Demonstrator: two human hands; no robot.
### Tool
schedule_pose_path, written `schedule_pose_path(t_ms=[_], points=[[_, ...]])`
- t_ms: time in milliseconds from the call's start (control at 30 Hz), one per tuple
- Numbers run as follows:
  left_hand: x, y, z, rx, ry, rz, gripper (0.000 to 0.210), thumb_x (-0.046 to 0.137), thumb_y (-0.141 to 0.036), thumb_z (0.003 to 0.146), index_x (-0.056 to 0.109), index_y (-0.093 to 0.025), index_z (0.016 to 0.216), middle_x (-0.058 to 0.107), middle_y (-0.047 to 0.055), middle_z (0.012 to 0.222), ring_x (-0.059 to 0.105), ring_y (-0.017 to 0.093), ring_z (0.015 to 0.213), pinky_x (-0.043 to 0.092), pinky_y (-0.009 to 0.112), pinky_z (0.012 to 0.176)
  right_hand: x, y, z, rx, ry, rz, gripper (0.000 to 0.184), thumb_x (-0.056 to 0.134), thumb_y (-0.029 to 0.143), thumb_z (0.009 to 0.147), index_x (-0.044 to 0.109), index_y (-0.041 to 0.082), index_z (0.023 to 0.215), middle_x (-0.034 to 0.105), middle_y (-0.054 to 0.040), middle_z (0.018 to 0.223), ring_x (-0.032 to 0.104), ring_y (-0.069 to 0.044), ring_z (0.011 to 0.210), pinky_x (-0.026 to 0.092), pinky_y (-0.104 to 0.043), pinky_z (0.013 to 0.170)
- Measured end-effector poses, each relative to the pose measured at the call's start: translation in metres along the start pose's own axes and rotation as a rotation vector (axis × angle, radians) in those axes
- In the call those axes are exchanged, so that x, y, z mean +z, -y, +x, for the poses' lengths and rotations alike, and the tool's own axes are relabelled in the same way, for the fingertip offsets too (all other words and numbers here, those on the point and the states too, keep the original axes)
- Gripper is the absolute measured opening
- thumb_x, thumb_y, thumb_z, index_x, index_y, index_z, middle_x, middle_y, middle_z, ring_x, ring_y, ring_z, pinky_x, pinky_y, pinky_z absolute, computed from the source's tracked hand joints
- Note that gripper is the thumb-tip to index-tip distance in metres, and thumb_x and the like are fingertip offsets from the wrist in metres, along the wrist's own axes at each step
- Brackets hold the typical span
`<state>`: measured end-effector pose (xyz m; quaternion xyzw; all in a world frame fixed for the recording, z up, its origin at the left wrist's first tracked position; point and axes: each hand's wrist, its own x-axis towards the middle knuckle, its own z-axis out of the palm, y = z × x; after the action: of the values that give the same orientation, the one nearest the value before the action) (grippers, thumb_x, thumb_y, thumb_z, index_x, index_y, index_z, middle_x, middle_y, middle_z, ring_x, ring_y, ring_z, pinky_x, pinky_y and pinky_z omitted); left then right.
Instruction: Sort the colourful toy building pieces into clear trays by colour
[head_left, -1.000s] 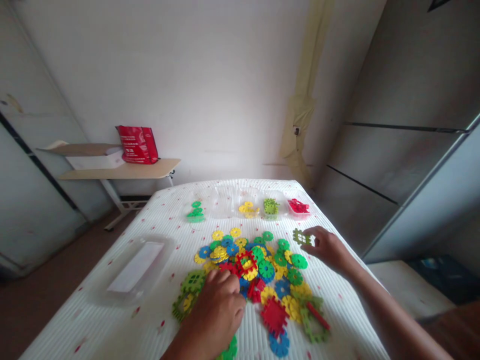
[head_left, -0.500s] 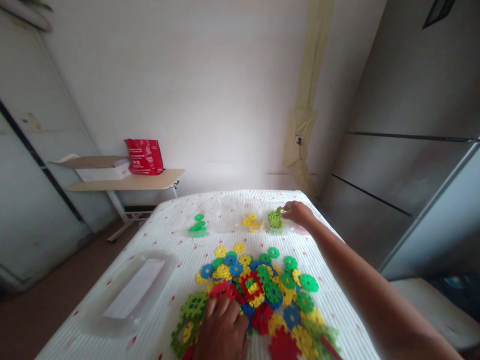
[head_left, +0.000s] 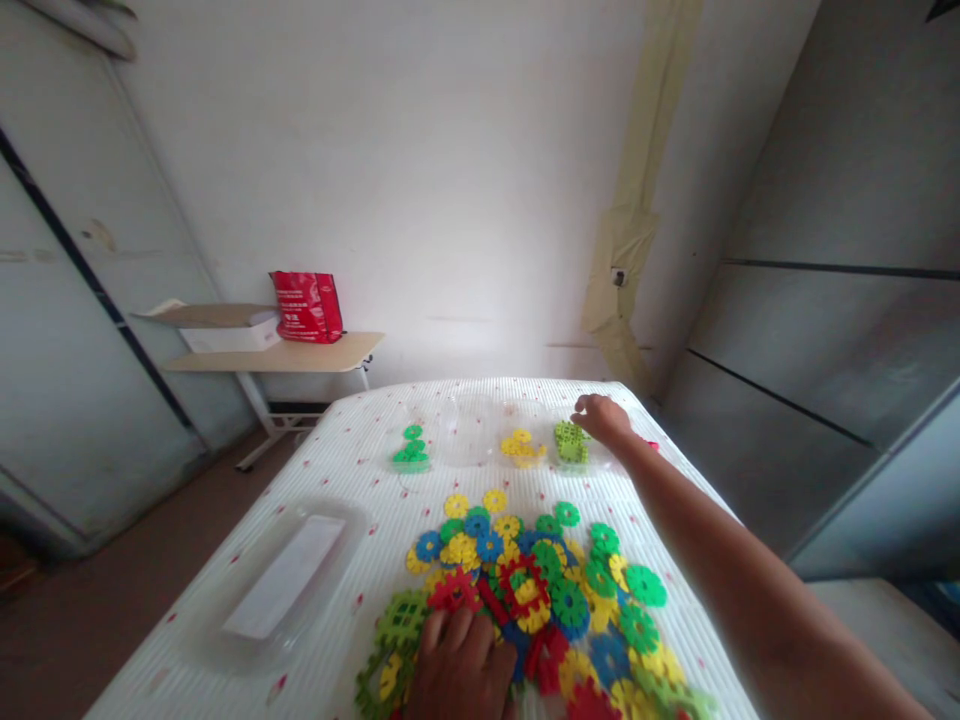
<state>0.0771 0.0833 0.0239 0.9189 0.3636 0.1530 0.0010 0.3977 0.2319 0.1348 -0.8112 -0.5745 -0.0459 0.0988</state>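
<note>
Firstly, at left, clear tray (head_left: 315,590) with white sheet (head_left: 286,577). Then left hand (head_left: 459,668), resting at near edge of pile of coloured pieces (head_left: 526,592); fingers bent, cannot tell if gripping. At right, light-green pieces (head_left: 572,443) in clear box (head_left: 574,468); right hand (head_left: 602,416) just beside, fingertips slightly parted, nothing seen between.

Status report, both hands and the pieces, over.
Right hand beside light-green pieces, no piece visible in it. Left hand at mixed pile, hiding part of it.
</note>
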Motion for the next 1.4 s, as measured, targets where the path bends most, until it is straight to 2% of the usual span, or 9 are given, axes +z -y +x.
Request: schedule_pose_path(t_ms=[133,233,333,467,667,900,1033,1200,1400], points=[[-0.016,-0.01,0.002,-0.045,0.04,0.019,0.013,0.061,-0.023,0.068,0.062,-0.026,0.081,0.06,0.002,0.082,0.048,0.023,0.085,0.029,0.042,0.079,-0.019,-0.011,-0.03,-0.055,-0.133,0.046,0.024,0.046,0.03,0.08,0.063,0.02,0.093,0.064,-0.0073,0.1,0.058,-0.019,0.088,0.041,-0.026,0.069],[-0.026,-0.015,0.003,-0.037,0.067,-0.023,0.014,0.056,-0.018,0.07,0.061,-0.025,0.081,0.06,0.002,0.085,0.048,0.023,0.087,0.03,0.042,0.079,-0.03,-0.02,-0.071,-0.225,-0.154,0.24,0.019,0.048,0.029,0.079,0.063,0.018,0.084,0.066,-0.0049,0.086,0.059,-0.015,0.074,0.041,-0.024,0.066],[-0.031,-0.02,0.001,-0.036,0.06,-0.054,0.017,0.052,-0.012,0.069,0.059,-0.024,0.079,0.058,0.002,0.086,0.047,0.023,0.088,0.03,0.043,0.081,-0.032,-0.031,-0.123,-0.381,0.035,0.456,0.019,0.049,0.032,0.079,0.062,0.018,0.078,0.062,-0.0012,0.069,0.053,-0.011,0.059,0.039,-0.021,0.055],[-0.032,-0.023,-0.001,-0.038,0.02,-0.086,0.022,0.048,-0.006,0.066,0.057,-0.023,0.077,0.056,0.001,0.086,0.046,0.023,0.09,0.029,0.044,0.085,-0.025,-0.046,-0.188,-0.432,0.31,0.561,0.017,0.049,0.029,0.08,0.061,0.018,0.075,0.058,0.0007,0.066,0.048,-0.01,0.056,0.036,-0.02,0.051],[-0.038,-0.021,0.0,-0.044,-0.035,-0.125,0.019,0.048,-0.006,0.066,0.056,-0.021,0.073,0.055,0.002,0.082,0.046,0.022,0.086,0.032,0.042,0.083,-0.015,-0.06,-0.247,-0.33,0.433,0.483,0.014,0.05,0.019,0.075,0.063,0.02,0.079,0.061,-0.0003,0.073,0.053,-0.011,0.062,0.039,-0.021,0.057],[-0.036,-0.009,0.004,-0.028,-0.148,-0.063,0.02,0.047,-0.01,0.075,0.061,-0.022,0.082,0.059,0.003,0.082,0.052,0.022,0.084,0.036,0.041,0.077,-0.013,-0.056,-0.274,-0.328,0.464,0.524,0.019,0.047,0.019,0.077,0.062,0.022,0.088,0.06,-0.0014,0.083,0.054,-0.011,0.067,0.041,-0.02,0.06],[-0.031,-0.003,0.005,0.022,-0.228,-0.011,0.029,0.045,-0.01,0.078,0.06,-0.022,0.1,0.061,0.004,0.085,0.054,0.021,0.083,0.037,0.041,0.079,-0.012,-0.055,-0.278,-0.299,0.469,0.503,0.02,0.049,0.022,0.076,0.06,0.022,0.092,0.06,-0.0018,0.087,0.053,-0.011,0.069,0.041,-0.021,0.06],[-0.034,0.001,0.007,0.025,-0.261,0.018,0.03,0.044,-0.011,0.081,0.058,-0.021,0.106,0.062,0.005,0.084,0.055,0.021,0.082,0.039,0.039,0.075,-0.001,-0.054,-0.277,-0.274,0.446,0.395,0.025,0.052,0.024,0.071,0.059,0.024,0.095,0.06,-0.0013,0.089,0.055,-0.013,0.072,0.04,-0.022,0.063],[-0.033,0.004,0.006,-0.011,-0.275,0.029,0.031,0.042,-0.011,0.083,0.057,-0.02,0.108,0.062,0.006,0.085,0.055,0.021,0.083,0.04,0.037,0.075,0.007,-0.043,-0.27,-0.229,0.36,0.307,0.017,0.043,0.024,0.077,0.06,0.021,0.08,0.061,-0.0024,0.077,0.055,-0.014,0.067,0.038,-0.024,0.059]])
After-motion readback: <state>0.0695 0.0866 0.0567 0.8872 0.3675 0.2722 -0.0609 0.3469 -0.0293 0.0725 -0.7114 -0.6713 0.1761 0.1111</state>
